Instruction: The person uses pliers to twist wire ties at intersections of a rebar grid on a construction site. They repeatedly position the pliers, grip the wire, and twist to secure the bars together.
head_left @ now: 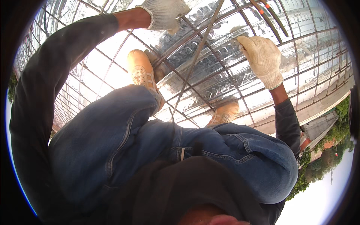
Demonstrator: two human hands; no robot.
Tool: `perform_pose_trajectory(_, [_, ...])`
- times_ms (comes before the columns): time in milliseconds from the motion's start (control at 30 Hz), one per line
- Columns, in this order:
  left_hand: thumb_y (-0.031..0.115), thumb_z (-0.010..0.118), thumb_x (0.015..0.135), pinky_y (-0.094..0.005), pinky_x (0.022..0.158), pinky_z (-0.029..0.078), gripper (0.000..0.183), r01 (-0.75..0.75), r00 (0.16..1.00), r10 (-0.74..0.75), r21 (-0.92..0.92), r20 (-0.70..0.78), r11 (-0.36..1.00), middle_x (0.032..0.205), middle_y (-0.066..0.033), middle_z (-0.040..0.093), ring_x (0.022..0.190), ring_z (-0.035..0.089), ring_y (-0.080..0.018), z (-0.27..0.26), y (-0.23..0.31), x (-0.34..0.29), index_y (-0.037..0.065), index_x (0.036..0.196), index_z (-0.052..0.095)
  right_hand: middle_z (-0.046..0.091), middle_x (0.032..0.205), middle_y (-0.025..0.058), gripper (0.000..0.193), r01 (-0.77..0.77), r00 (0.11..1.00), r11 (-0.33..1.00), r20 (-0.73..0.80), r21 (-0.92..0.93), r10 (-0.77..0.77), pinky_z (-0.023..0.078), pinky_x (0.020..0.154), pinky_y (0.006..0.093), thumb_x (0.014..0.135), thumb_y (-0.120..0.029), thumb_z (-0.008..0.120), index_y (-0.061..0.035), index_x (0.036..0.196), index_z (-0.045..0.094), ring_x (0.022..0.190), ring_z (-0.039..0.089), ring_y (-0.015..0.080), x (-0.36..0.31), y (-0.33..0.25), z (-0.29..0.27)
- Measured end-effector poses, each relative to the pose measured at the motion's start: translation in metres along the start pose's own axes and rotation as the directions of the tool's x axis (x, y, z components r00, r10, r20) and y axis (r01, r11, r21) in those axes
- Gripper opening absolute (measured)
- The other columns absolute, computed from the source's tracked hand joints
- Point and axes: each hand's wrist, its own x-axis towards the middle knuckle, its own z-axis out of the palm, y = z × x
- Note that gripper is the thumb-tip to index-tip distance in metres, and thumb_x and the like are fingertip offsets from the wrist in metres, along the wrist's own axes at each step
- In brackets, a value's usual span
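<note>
head view: crouching low over a grid of steel bars [210, 80] laid across shiny ribbed sheeting [225, 84], knees in blue jeans [123, 142] filling the lower half, tan shoes [141, 71] planted on the bars, the second shoe [225, 112] further right. reaching out with both arms in dark sleeves, both in white knitted gloves.

left hand [165, 13] sitting at the top edge, curled down over a bar crossing, fingers closed around something there; impossible to tell whether gripping the bar itself or a thin wire, since the glove is hiding it and the rim is cutting part of it off. right hand [262, 60] resting on another crossing well apart from the left one, fingers bent and pinched toward the bar, looking closed on it rather than spread flat. one long loose bar [195, 60] running diagonally from the top down between the two hands toward the knees, lying over the grid. a pair of thin rods with orange marks [268, 15] lying near the top right, untouched.

judging from this: working along the bar crossings, probably seating or fastening the grid at the joints under each glove. next move calling for a firm pinch at the crossing, steady footing on the narrow bars, and keeping weight off the slick sheeting between them.
</note>
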Motion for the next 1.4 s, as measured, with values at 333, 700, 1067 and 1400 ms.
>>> perform_pose_trajectory(333, [0.031,0.085,0.068,-0.0539,0.077,0.056,0.029,0.129,0.992,-0.129,0.088,-0.004,0.988,0.103,-0.0167,0.075,0.093,0.076,-0.0363,-0.01,0.021,0.008,0.008,0.085,0.079,0.075,0.091,0.0056,0.016,-0.003,0.998,0.985,0.055,0.174,-0.007,0.064,0.076,0.0445,0.094,-0.011,0.076,-0.015,0.11,0.076,0.087,0.078,0.0293,0.015,-0.003,0.024])
perform_pose_trajectory(700, [0.03,0.087,0.071,-0.0554,0.078,0.056,0.035,0.136,0.986,-0.137,0.02,0.1,0.991,0.108,-0.0199,0.073,0.085,0.077,-0.0385,-0.024,0.021,0.008,0.007,0.096,0.078,0.078,0.103,0.0073,0.011,-0.263,0.96,0.873,0.198,0.411,0.197,0.065,0.083,0.0433,0.099,-0.022,0.078,-0.0127,0.105,0.08,0.098,0.08,0.0282,0.028,-0.045,0.035])
perform_pose_trajectory(1067, [0.044,0.098,0.079,-0.0464,0.096,0.053,0.051,-0.149,0.982,0.143,-0.038,-0.123,0.988,0.105,-0.0004,0.074,0.101,0.072,-0.0226,0.009,0.052,-0.052,0.016,0.115,0.076,0.078,0.101,0.0061,0.007,-0.255,0.967,0.929,0.087,0.269,0.24,0.063,0.08,0.0434,0.098,-0.017,0.075,-0.0132,0.102,0.079,0.094,0.08,0.0293,0.023,-0.054,0.045])
perform_pose_trajectory(1400, [0.032,0.085,0.086,-0.0397,0.088,0.059,0.025,-0.328,0.944,0.328,0.126,0.018,0.936,0.098,-0.002,0.075,0.103,0.074,-0.0213,0.014,0.067,-0.018,0.013,0.101,0.078,0.077,0.101,0.0076,0.01,-0.323,0.941,0.892,0.204,0.315,0.269,0.063,0.084,0.0427,0.1,-0.017,0.076,-0.0114,0.107,0.08,0.096,0.079,0.0292,0.034,-0.054,0.032])
